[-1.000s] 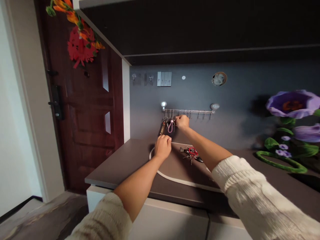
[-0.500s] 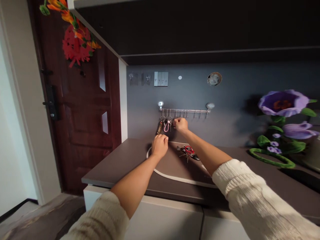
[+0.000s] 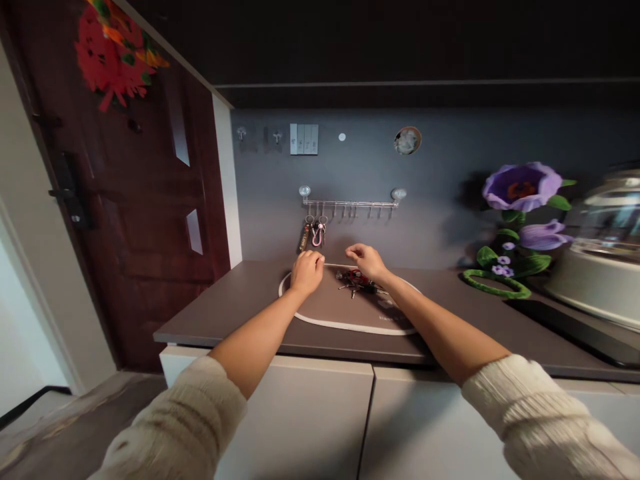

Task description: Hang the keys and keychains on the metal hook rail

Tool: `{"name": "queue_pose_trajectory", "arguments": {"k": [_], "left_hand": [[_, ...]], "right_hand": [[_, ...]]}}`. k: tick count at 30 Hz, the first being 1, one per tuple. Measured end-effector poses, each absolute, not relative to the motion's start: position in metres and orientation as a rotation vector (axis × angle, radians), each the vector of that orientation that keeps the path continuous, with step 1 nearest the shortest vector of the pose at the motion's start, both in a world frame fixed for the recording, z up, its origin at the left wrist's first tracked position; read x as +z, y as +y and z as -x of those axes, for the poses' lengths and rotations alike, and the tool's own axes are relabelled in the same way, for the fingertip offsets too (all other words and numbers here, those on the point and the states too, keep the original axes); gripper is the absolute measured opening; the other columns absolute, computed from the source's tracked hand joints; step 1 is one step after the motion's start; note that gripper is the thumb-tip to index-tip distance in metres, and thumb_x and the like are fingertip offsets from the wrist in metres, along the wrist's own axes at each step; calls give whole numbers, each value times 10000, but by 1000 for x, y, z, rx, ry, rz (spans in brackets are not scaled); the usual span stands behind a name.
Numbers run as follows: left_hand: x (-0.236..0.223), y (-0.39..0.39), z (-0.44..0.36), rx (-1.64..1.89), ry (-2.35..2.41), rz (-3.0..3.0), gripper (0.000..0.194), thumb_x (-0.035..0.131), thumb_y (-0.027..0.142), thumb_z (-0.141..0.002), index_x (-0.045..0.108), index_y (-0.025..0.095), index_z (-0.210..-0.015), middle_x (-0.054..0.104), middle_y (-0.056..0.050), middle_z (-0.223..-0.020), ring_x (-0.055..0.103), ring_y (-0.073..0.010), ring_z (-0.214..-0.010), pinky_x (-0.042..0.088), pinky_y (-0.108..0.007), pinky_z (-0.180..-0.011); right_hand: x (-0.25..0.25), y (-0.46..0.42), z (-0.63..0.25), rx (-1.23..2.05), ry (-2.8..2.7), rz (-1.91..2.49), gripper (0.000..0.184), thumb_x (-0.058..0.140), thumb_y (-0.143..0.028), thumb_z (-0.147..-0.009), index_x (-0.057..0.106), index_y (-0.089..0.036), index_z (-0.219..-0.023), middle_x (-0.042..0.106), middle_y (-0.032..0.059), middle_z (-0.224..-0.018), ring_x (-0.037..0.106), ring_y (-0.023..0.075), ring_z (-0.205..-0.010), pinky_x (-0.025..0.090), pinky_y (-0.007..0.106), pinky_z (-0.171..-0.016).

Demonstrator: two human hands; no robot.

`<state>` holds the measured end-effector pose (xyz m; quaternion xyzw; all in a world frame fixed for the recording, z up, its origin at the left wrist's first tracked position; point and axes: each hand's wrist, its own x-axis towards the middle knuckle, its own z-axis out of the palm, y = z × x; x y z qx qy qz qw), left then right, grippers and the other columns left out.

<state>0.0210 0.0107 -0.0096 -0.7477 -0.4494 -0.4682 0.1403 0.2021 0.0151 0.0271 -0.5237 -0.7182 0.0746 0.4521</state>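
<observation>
My right hand (image 3: 367,261) hovers just above a bunch of keys (image 3: 356,283) with a red piece among them, lying on an oval brown mat (image 3: 345,319) with a pale rim. Its fingers are loosely bent and apart, with nothing visible in them. My left hand (image 3: 307,272) is over the mat's left end, fingers curled in and nothing showing in them. Behind it, two key sets hang from the left hooks of a clear wall rail (image 3: 350,203): one with a brown tag (image 3: 304,237), the other with a pink loop (image 3: 317,235).
Purple fabric flowers (image 3: 523,187) stand on the counter (image 3: 200,310) to the right, beside a glass-domed appliance (image 3: 610,253) and a flat black object (image 3: 575,330). A dark shelf (image 3: 380,47) overhangs the counter. At left is a dark red door (image 3: 145,233).
My right hand has come away from the hanging keys and down over the keys on the mat. The left hand stays near the mat's left end. The view has shifted right and down.
</observation>
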Motion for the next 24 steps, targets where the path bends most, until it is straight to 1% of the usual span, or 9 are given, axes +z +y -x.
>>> {"name": "queue_pose_trajectory", "arguments": {"k": [6,11,14,18,24], "left_hand": [[-10,3,-29,-1325,-1339,2239,216,395,239,-848,590,178,-778,599,-52,-808,512,-168,-802,372,-283,-743],[-10,-4,-40,-1323,-1346,2320,211,407,240,-840,601,180,-784,607,-53,-816,517,-169,-825,375,-284,-766],[-10,-6,-49,-1365,-1394,2335,209,412,234,-836,604,175,-783,614,-53,-825,524,-165,-827,379,-280,-770],[-10,-6,-59,-1424,-1488,2334,212,411,231,-836,607,170,-785,624,-55,-844,532,-158,-833,386,-273,-775],[-12,-5,-57,-1339,-1574,2375,208,423,226,-826,620,169,-793,628,-62,-861,540,-155,-814,396,-267,-760]], "right_hand": [[18,-12,-218,175,-1858,1341,152,515,-257,-744,624,-160,-788,653,34,-763,554,130,-675,401,243,-668],[5,-26,-219,174,-1940,1319,176,504,-283,-761,631,-162,-762,652,28,-736,534,119,-631,371,223,-616],[-1,-29,-219,67,-2022,1349,194,495,-280,-772,645,-163,-730,646,31,-704,514,120,-612,345,223,-602],[-3,-31,-218,-109,-2142,1421,158,522,-219,-753,671,-168,-741,644,45,-725,501,124,-624,313,222,-592],[-3,-29,-218,-136,-2161,1522,206,533,-313,-766,681,-181,-821,641,48,-727,493,123,-605,302,224,-571]]}}
